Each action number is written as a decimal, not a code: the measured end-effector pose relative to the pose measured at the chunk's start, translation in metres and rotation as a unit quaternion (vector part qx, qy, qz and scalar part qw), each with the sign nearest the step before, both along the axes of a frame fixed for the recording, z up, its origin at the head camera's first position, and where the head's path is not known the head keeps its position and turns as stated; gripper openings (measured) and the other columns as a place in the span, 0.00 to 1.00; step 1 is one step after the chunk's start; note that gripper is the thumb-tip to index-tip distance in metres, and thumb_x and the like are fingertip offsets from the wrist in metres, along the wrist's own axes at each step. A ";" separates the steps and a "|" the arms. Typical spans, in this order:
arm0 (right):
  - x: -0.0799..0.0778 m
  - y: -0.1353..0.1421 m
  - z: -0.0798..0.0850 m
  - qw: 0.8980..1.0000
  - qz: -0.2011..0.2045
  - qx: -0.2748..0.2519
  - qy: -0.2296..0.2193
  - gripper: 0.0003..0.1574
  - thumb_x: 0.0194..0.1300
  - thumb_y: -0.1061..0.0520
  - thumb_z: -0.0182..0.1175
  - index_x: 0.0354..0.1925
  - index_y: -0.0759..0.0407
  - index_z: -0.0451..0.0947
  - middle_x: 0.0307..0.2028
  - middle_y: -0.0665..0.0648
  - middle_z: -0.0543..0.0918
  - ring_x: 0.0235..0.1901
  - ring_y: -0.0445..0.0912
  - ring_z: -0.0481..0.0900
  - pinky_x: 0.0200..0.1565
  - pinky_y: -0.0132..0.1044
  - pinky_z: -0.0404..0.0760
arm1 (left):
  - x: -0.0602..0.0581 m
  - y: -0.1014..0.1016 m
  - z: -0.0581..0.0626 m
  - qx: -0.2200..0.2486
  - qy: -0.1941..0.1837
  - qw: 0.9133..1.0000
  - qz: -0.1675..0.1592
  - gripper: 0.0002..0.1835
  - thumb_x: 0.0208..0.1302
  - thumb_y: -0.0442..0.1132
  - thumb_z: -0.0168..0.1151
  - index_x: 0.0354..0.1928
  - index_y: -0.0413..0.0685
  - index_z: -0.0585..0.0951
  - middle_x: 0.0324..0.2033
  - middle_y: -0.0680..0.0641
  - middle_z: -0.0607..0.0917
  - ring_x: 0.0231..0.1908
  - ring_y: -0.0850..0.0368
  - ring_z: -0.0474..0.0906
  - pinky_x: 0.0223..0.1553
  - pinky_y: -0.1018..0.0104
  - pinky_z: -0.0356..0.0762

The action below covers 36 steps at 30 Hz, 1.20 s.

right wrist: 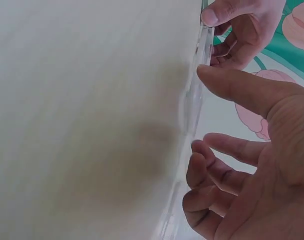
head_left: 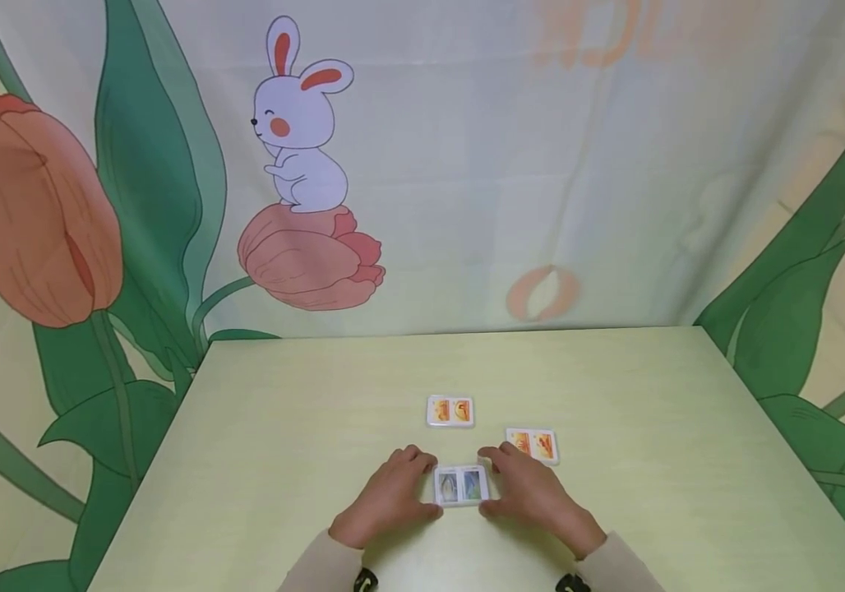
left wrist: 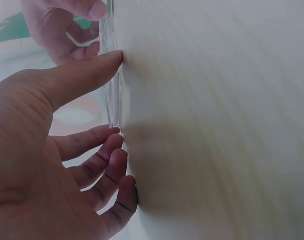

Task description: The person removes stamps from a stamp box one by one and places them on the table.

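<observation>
Three flat picture cases lie on the desk [head_left: 282, 427]. Taking the far orange picture case [head_left: 450, 411] as my landmark, I find the grey-blue picture case [head_left: 461, 485] on the person's side of it, almost in line, and the second orange picture case [head_left: 537, 446] to its right and a little nearer the person. Through my remote feeds I see the left hand [head_left: 391, 493], to the landmark's near left, with thumb and forefinger bent round one short end of the grey-blue picture case, seemingly in a light pinch. The right hand [head_left: 537, 493], to the landmark's near right, has its thumb at the other end, but I cannot tell whether its forefinger bears on the edge or hangs just off. Clear, hard-looking edges in the wrist views make me judge this case light, stiff and rather slick, probably plastic, and readier to slide than to bend. I would take it by both short ends, thumbs at the corners away from the landmark, forefingers at those facing it, squeezing softly and evenly. Such a thin wall gives fingertips little to catch, and a hard press on one corner could spin it or chip the rim.
</observation>
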State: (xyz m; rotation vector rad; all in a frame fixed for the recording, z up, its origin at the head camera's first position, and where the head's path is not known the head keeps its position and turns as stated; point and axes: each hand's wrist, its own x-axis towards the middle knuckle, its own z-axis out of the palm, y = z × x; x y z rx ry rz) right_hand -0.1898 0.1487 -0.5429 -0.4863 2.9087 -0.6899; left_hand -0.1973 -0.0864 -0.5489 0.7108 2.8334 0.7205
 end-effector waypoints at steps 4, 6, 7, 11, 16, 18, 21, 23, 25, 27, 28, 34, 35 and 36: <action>-0.001 -0.002 0.001 0.999 0.018 0.001 0.044 0.46 0.43 0.49 0.79 0.61 0.54 0.74 0.49 0.52 0.79 0.48 0.47 0.79 0.44 0.43 0.81 | 0.000 -0.001 -0.001 0.003 -0.001 1.000 -0.002 0.33 0.47 0.49 0.77 0.55 0.44 0.78 0.46 0.51 0.78 0.48 0.54 0.72 0.51 0.58 0.76; -0.002 -0.004 0.002 0.997 0.037 0.009 0.060 0.46 0.44 0.48 0.78 0.61 0.54 0.74 0.52 0.52 0.79 0.50 0.48 0.78 0.49 0.45 0.81 | -0.001 -0.001 -0.002 0.006 0.000 1.000 -0.003 0.32 0.48 0.48 0.77 0.55 0.44 0.78 0.46 0.51 0.78 0.48 0.54 0.72 0.52 0.58 0.76; -0.003 -0.005 0.002 0.996 0.049 0.016 0.066 0.46 0.44 0.48 0.78 0.61 0.54 0.74 0.53 0.52 0.79 0.51 0.48 0.78 0.51 0.45 0.81 | -0.001 -0.001 -0.002 0.006 0.001 1.000 -0.004 0.32 0.48 0.48 0.77 0.55 0.44 0.78 0.46 0.51 0.78 0.48 0.54 0.72 0.52 0.58 0.76; -0.007 -0.010 0.004 0.992 0.080 0.059 0.081 0.45 0.44 0.44 0.78 0.60 0.53 0.75 0.54 0.51 0.78 0.52 0.47 0.77 0.51 0.45 0.79 | -0.001 -0.003 -0.003 0.009 0.001 1.000 -0.005 0.32 0.48 0.48 0.77 0.55 0.45 0.78 0.46 0.50 0.78 0.49 0.54 0.72 0.52 0.57 0.75; -0.009 -0.019 0.011 0.989 0.095 0.095 0.067 0.44 0.45 0.42 0.77 0.60 0.51 0.76 0.54 0.50 0.77 0.51 0.47 0.75 0.48 0.46 0.79 | -0.001 -0.003 -0.002 0.008 0.003 1.000 -0.008 0.32 0.48 0.49 0.76 0.55 0.45 0.77 0.47 0.50 0.78 0.48 0.54 0.72 0.51 0.58 0.75; -0.009 -0.023 0.014 0.988 0.100 0.105 0.060 0.43 0.46 0.42 0.77 0.59 0.51 0.76 0.53 0.51 0.77 0.51 0.48 0.75 0.47 0.46 0.79 | -0.001 -0.003 -0.002 0.007 0.003 1.000 -0.009 0.32 0.49 0.49 0.76 0.55 0.45 0.77 0.47 0.50 0.78 0.48 0.54 0.72 0.51 0.58 0.75; -0.009 -0.027 0.017 0.986 0.107 0.115 0.051 0.42 0.47 0.42 0.76 0.59 0.51 0.76 0.53 0.51 0.78 0.51 0.48 0.75 0.46 0.47 0.79 | -0.002 -0.003 -0.002 0.007 0.002 1.000 -0.009 0.31 0.49 0.49 0.76 0.55 0.46 0.77 0.47 0.50 0.78 0.47 0.54 0.72 0.51 0.58 0.75; -0.009 -0.029 0.017 0.986 0.110 0.119 0.049 0.42 0.47 0.42 0.76 0.59 0.52 0.76 0.53 0.51 0.78 0.51 0.48 0.75 0.46 0.47 0.79 | -0.002 -0.003 -0.002 0.010 -0.002 1.000 -0.007 0.31 0.49 0.49 0.76 0.55 0.46 0.77 0.48 0.49 0.78 0.48 0.54 0.72 0.51 0.57 0.74; -0.008 -0.030 0.015 0.985 0.111 0.121 0.049 0.42 0.47 0.42 0.76 0.59 0.52 0.76 0.53 0.51 0.78 0.51 0.48 0.75 0.45 0.46 0.79 | -0.002 -0.003 -0.002 0.014 -0.005 1.000 -0.003 0.31 0.49 0.49 0.76 0.54 0.46 0.77 0.48 0.49 0.78 0.48 0.53 0.71 0.51 0.56 0.73; -0.009 -0.030 0.013 0.985 0.112 0.121 0.053 0.42 0.48 0.41 0.76 0.59 0.52 0.76 0.53 0.51 0.78 0.51 0.48 0.75 0.45 0.45 0.79 | -0.002 -0.002 -0.003 0.017 -0.004 1.000 0.005 0.31 0.48 0.49 0.77 0.54 0.47 0.77 0.49 0.48 0.77 0.51 0.50 0.70 0.53 0.52 0.71; -0.009 -0.030 0.012 0.985 0.113 0.120 0.055 0.42 0.47 0.41 0.76 0.59 0.52 0.76 0.53 0.51 0.78 0.51 0.48 0.75 0.44 0.45 0.79 | -0.002 -0.002 -0.004 0.019 -0.003 1.000 0.010 0.31 0.48 0.49 0.77 0.54 0.47 0.77 0.50 0.47 0.77 0.53 0.48 0.69 0.54 0.50 0.70; -0.010 -0.029 0.008 0.986 0.111 0.110 0.051 0.42 0.48 0.41 0.75 0.59 0.53 0.76 0.53 0.52 0.78 0.51 0.49 0.75 0.44 0.45 0.79 | -0.002 -0.004 -0.008 0.041 0.000 0.999 0.023 0.31 0.46 0.48 0.79 0.52 0.49 0.77 0.59 0.42 0.73 0.65 0.38 0.63 0.64 0.35 0.59; -0.010 -0.029 0.008 0.987 0.110 0.109 0.049 0.42 0.48 0.41 0.75 0.59 0.53 0.76 0.53 0.52 0.78 0.51 0.49 0.75 0.45 0.45 0.79 | -0.002 -0.004 -0.008 0.045 0.000 0.999 0.020 0.30 0.46 0.48 0.79 0.51 0.48 0.77 0.61 0.42 0.73 0.67 0.37 0.62 0.66 0.34 0.57; -0.010 -0.029 0.008 0.987 0.109 0.109 0.048 0.42 0.48 0.41 0.75 0.59 0.53 0.76 0.54 0.52 0.78 0.51 0.49 0.75 0.45 0.45 0.79 | -0.002 -0.004 -0.008 0.049 -0.001 0.999 0.018 0.30 0.46 0.47 0.79 0.51 0.48 0.77 0.62 0.41 0.72 0.68 0.37 0.61 0.67 0.33 0.55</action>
